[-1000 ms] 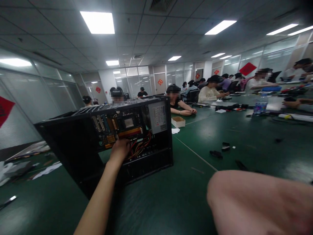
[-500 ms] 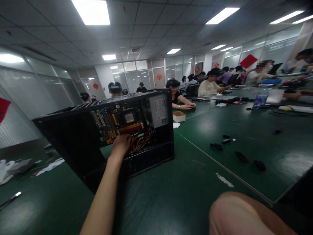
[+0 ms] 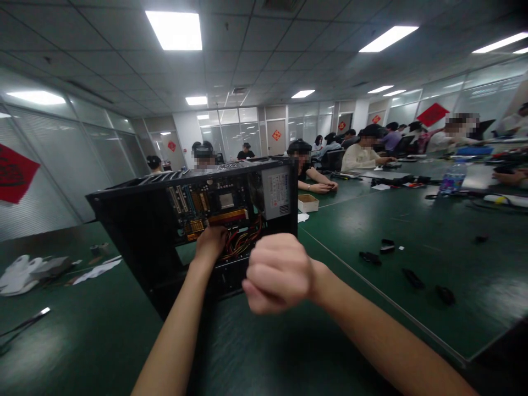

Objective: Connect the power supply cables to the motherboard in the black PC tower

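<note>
A black computer case (image 3: 124, 242) stands on the green table with its open side towards me, slightly tilted in view. Inside it are a motherboard (image 3: 226, 200), a silver power supply (image 3: 277, 192) and a bundle of red, yellow and black cables (image 3: 241, 242). My left hand (image 3: 212, 243) reaches into the case, fingers curled at the motherboard's lower edge beside the cables. Its fingertips are partly hidden, and I cannot see what they hold. My right hand (image 3: 279, 273) is closed in a fist in front of the case's lower right corner; anything inside it is hidden.
Tweezers (image 3: 31, 322) lie at the left, near a white bag (image 3: 22, 275). Several small black parts (image 3: 412, 278) are scattered on the right. A small box (image 3: 308, 203) and a plastic bottle (image 3: 451, 177) stand farther back. Other people sit around the tables.
My right hand has risen from the lower right to the front of the case, closed in a fist. My left hand stays inside the case. The view has shifted slightly left and up.
</note>
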The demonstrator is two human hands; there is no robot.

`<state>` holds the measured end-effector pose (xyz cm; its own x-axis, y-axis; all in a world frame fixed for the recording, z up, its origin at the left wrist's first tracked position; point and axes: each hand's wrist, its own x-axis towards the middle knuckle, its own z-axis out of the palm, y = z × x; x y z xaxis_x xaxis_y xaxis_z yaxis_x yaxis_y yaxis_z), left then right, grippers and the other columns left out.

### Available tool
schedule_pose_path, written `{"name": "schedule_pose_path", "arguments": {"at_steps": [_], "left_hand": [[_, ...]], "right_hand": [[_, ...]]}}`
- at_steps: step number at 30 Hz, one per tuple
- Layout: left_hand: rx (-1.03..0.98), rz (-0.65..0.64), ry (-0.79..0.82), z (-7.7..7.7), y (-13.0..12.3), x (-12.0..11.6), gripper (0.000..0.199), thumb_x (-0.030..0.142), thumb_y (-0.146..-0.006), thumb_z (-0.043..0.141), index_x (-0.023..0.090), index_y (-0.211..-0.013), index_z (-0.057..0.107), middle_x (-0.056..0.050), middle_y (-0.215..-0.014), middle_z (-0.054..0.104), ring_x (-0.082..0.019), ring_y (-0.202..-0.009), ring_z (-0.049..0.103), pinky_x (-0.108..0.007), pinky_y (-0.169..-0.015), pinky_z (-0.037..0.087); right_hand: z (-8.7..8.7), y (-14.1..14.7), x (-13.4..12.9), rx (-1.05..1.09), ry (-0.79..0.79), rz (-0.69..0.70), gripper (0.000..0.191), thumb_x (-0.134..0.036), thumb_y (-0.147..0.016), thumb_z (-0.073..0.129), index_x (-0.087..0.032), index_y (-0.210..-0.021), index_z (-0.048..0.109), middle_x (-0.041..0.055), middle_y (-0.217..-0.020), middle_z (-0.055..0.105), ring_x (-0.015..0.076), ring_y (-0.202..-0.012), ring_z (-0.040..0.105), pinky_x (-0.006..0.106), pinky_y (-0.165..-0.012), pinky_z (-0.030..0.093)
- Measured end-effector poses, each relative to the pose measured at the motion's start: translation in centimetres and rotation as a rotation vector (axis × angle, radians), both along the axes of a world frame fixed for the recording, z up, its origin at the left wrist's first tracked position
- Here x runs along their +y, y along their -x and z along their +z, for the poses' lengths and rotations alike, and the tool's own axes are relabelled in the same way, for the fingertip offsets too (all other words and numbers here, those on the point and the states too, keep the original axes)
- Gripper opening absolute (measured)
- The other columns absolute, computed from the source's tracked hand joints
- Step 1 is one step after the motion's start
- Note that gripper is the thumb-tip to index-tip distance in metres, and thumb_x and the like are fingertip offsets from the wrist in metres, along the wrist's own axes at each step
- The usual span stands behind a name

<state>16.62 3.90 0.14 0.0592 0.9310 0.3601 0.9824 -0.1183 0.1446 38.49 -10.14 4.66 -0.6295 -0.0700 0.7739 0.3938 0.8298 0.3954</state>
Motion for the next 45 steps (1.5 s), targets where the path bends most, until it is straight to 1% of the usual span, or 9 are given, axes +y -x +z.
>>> {"name": "schedule_pose_path", "arguments": {"at_steps": [2, 4, 6, 8, 14, 18, 24, 34, 45], "left_hand": [[0.006, 0.002, 0.002, 0.0, 0.0, 0.0, 0.032, 0.035, -0.093, 0.044, 0.027, -0.103, 0.074, -0.007, -0.102, 0.075, -0.024, -0.093, 0.069, -0.03, -0.074, 0.048], [0.02, -0.008, -0.002, 0.0, 0.0, -0.1, 0.032, 0.035, -0.093, 0.044, 0.027, -0.104, 0.074, -0.007, -0.102, 0.075, -0.025, -0.094, 0.069, -0.03, -0.074, 0.048], [0.027, -0.01, -0.007, -0.1, 0.0, -0.1, 0.032, 0.034, -0.092, 0.045, 0.028, -0.106, 0.073, -0.007, -0.104, 0.074, -0.025, -0.096, 0.068, -0.03, -0.075, 0.048], [0.032, 0.003, -0.011, -0.1, 0.0, 0.0, 0.032, 0.033, -0.092, 0.046, 0.028, -0.107, 0.073, -0.007, -0.105, 0.074, -0.025, -0.096, 0.069, -0.03, -0.075, 0.049], [0.048, 0.039, 0.017, 0.2, -0.1, 0.0, 0.034, 0.033, -0.092, 0.044, 0.03, -0.11, 0.072, -0.008, -0.108, 0.074, -0.027, -0.098, 0.068, -0.033, -0.078, 0.05], [0.061, 0.063, 0.036, 0.4, -0.1, -0.3, 0.036, 0.033, -0.092, 0.042, 0.031, -0.112, 0.072, -0.008, -0.109, 0.073, -0.029, -0.097, 0.069, -0.035, -0.078, 0.051], [0.046, 0.048, 0.017, 0.2, -0.3, -0.2, 0.034, 0.031, -0.092, 0.043, 0.032, -0.11, 0.073, -0.008, -0.107, 0.074, -0.027, -0.097, 0.069, -0.033, -0.078, 0.05], [0.156, 0.043, -0.032, -0.4, -0.3, 0.4, 0.035, 0.031, -0.091, 0.043, 0.027, -0.105, 0.074, -0.01, -0.1, 0.074, -0.03, -0.092, 0.069, -0.038, -0.075, 0.051], [0.176, 0.079, -0.008, 0.2, -0.8, 0.0, 0.035, 0.033, -0.091, 0.045, 0.028, -0.11, 0.074, -0.012, -0.102, 0.074, -0.029, -0.093, 0.068, -0.036, -0.078, 0.05]], "right_hand": [[-1.1, 1.3, 4.3, -0.048, 0.213, -0.208, 0.031, -0.031, -0.098, 0.041, -0.019, -0.075, 0.057, 0.0025, -0.069, 0.059, 0.0145, -0.065, 0.057, 0.027, -0.063, 0.043], [-2.7, 2.2, 7.8, -0.079, 0.467, -0.43, 0.021, -0.026, -0.097, 0.044, -0.015, -0.091, 0.061, 0.0075, -0.085, 0.066, 0.0171, -0.077, 0.063, 0.027, -0.069, 0.045], [-4.0, 2.9, 10.3, -0.13, 0.633, -0.529, 0.023, -0.022, -0.098, 0.041, -0.015, -0.097, 0.063, 0.0102, -0.095, 0.068, 0.0186, -0.086, 0.065, 0.027, -0.076, 0.047], [-4.6, 3.5, 12.0, -0.119, 0.718, -0.595, 0.027, -0.022, -0.099, 0.038, -0.016, -0.1, 0.064, 0.0118, -0.101, 0.068, 0.0207, -0.092, 0.066, 0.028, -0.08, 0.048], [-4.1, 5.9, 15.2, -0.114, 0.829, -0.777, 0.028, -0.019, -0.096, 0.045, -0.013, -0.102, 0.071, 0.0172, -0.101, 0.071, 0.0256, -0.096, 0.069, 0.031, -0.08, 0.051], [-4.8, 6.4, 16.3, -0.099, 0.814, -0.787, 0.025, -0.014, -0.09, 0.05, -0.012, -0.1, 0.072, 0.0182, -0.098, 0.072, 0.0269, -0.094, 0.07, 0.032, -0.077, 0.052], [-5.6, 6.2, 16.8, -0.034, 0.818, -0.771, 0.025, -0.022, -0.091, 0.049, -0.016, -0.099, 0.073, 0.0153, -0.098, 0.073, 0.0274, -0.093, 0.07, 0.034, -0.076, 0.053], [-5.7, 6.2, 17.3, -0.031, 0.845, -0.772, 0.027, -0.024, -0.091, 0.049, -0.017, -0.102, 0.073, 0.0141, -0.101, 0.073, 0.0255, -0.095, 0.069, 0.032, -0.079, 0.051], [-5.5, 6.0, 17.1, -0.038, 0.826, -0.773, 0.027, -0.024, -0.091, 0.049, -0.018, -0.1, 0.073, 0.0134, -0.098, 0.073, 0.0256, -0.093, 0.069, 0.032, -0.077, 0.051]]}}
